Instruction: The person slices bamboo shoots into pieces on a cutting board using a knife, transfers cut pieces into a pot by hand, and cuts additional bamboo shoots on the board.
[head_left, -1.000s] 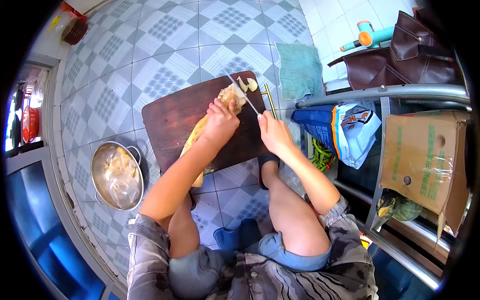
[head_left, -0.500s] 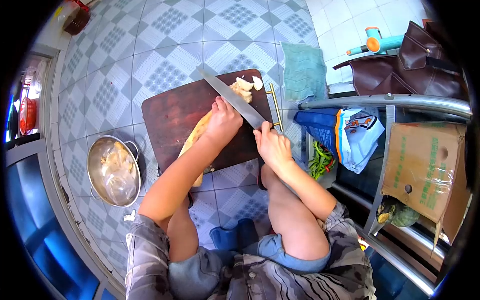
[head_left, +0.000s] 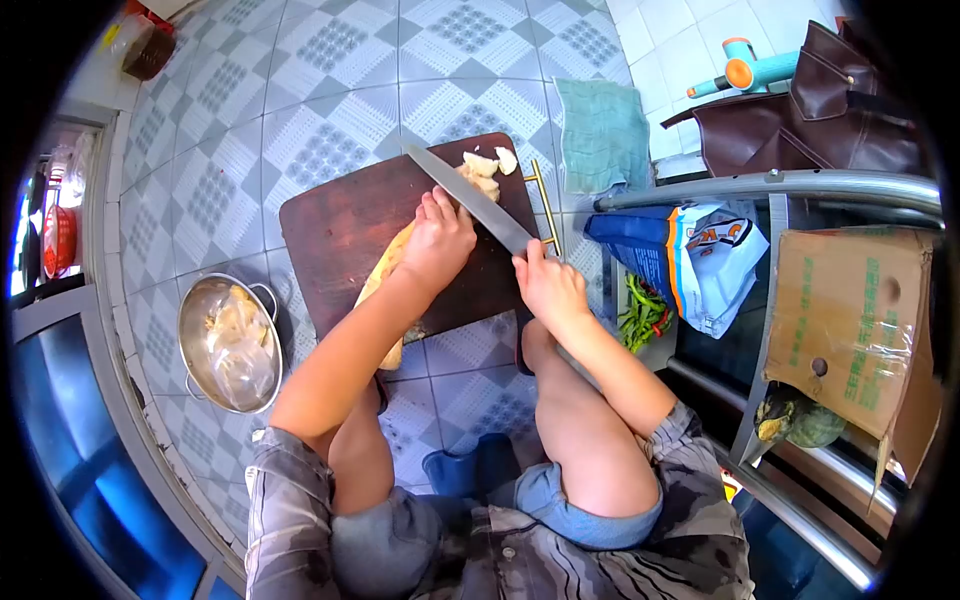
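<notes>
On a dark reddish-brown wooden board [head_left: 332, 240], a long pale-yellow food piece [head_left: 384, 274] overhangs the near edge, held under the bent fingers of the left hand [head_left: 440, 240]. The right hand [head_left: 553, 290] grips a long-bladed steel knife [head_left: 478, 200], slanted between the left hand and pale cut chunks [head_left: 482, 174]; leftward, a two-handled steel pot [head_left: 192, 345] stands on blue-grey floor tiles [head_left: 330, 130].

Teal cloth [head_left: 603, 135] on tiled floor [head_left: 335, 60]; cardboard box [head_left: 838, 315] near blue-white bag [head_left: 685, 262].
</notes>
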